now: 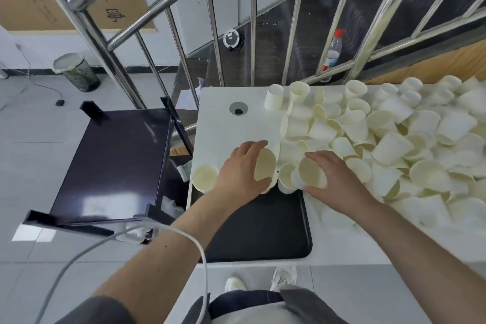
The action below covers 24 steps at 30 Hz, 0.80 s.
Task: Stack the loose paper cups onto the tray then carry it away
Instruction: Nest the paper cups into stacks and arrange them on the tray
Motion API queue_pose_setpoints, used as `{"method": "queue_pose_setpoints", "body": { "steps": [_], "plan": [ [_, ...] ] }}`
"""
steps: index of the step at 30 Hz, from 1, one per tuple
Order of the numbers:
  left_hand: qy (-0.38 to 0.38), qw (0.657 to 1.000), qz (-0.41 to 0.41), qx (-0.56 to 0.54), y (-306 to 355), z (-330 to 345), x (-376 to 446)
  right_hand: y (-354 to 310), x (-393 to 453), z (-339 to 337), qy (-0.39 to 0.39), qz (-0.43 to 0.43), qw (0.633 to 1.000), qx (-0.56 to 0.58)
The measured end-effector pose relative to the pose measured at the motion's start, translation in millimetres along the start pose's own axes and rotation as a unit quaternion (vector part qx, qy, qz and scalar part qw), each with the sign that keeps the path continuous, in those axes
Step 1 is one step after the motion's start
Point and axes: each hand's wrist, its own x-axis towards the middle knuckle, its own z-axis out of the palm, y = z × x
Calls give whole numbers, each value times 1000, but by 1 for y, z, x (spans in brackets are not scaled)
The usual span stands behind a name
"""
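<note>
A black tray (257, 229) lies at the near left corner of the white table (223, 123). My left hand (239, 171) grips a cream paper cup (265, 164) on its side, mouth towards me, over the tray's far edge. My right hand (334, 179) holds another cup (311, 172) the same way, just right of it. One cup (205, 177) stands upright at the tray's far left corner. Another upright cup (286, 177) stands between my hands. A big heap of loose cups (394, 139) covers the table's right side.
A dark stool or side table (115, 163) stands left of the table. Steel stair railings (168, 8) rise behind. A water bottle (332, 54) stands beyond the rails and a bin (77, 71) sits on the tiled floor. A white cable (131, 239) crosses my left forearm.
</note>
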Motion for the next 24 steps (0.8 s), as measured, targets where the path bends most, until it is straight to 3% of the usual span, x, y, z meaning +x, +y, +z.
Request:
{"method": "queue_pose_setpoints", "body": {
  "steps": [7,12,19,24],
  "plan": [
    [-12,999,-37,36,7,22,6,4,21,2,-44,-37,998,1],
    [-51,992,-85,78,11,38,18,14,42,12,-102,-83,990,-43],
    [-42,984,-128,120,8,70,18,31,57,18,-149,-134,973,-115],
    [-88,968,-162,169,1,69,26,36,62,21,-163,-152,966,-132]
  ]
}}
